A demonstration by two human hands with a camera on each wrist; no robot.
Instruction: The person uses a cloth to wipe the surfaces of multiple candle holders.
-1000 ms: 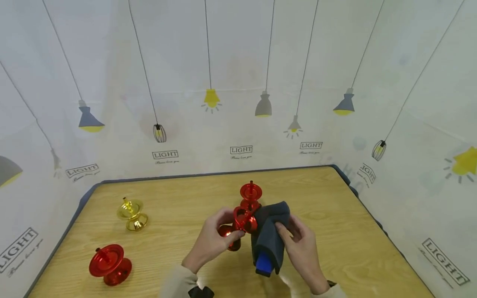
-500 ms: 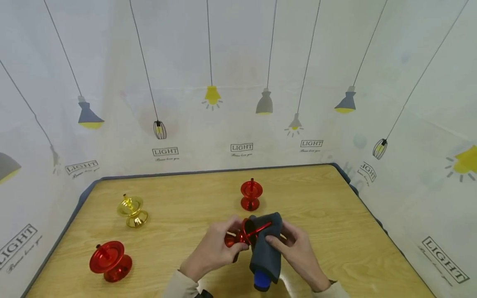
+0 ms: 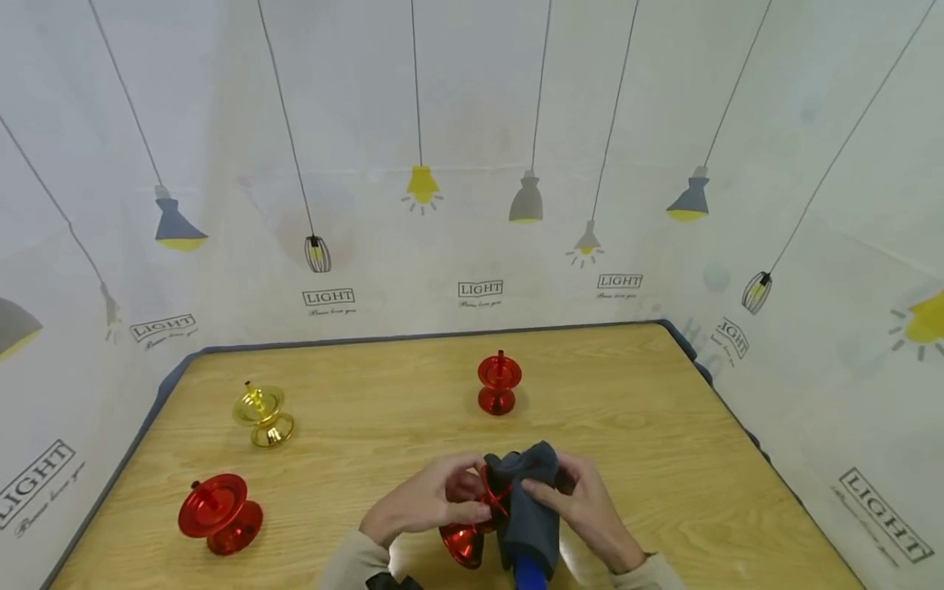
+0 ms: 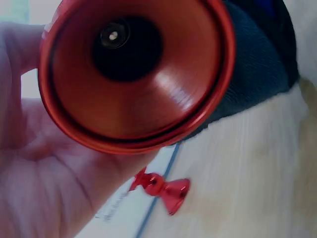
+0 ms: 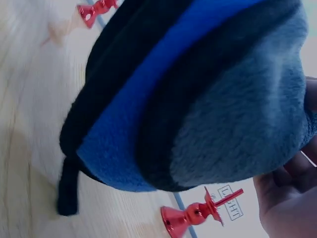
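My left hand (image 3: 424, 501) grips a shiny red candle holder (image 3: 463, 544) by its upper part, tipped on its side. Its hollow round base (image 4: 193, 94) faces the left wrist camera. A dark grey cloth (image 3: 533, 524) with a blue reverse and black edging is pinched in my right hand (image 3: 593, 512), thumb on the near side. The cloth lies against the candle holder's dish end and hides its spike. In the right wrist view, hanging folds of cloth (image 5: 228, 129) cover most of the scene, with only part of the right hand showing.
Another red candle holder (image 3: 499, 385) stands upright beyond the hands. To the left are a gold candle holder (image 3: 271, 430) and, nearer, a third red one (image 3: 233, 528). A light wood table (image 3: 619, 393) meets lamp-printed white curtains (image 3: 383, 262) at its far edge.
Both hands have come nearer the body. The held candle holder has turned, its base now toward the front, and its spike, bare half a second ago, has gone behind the cloth.
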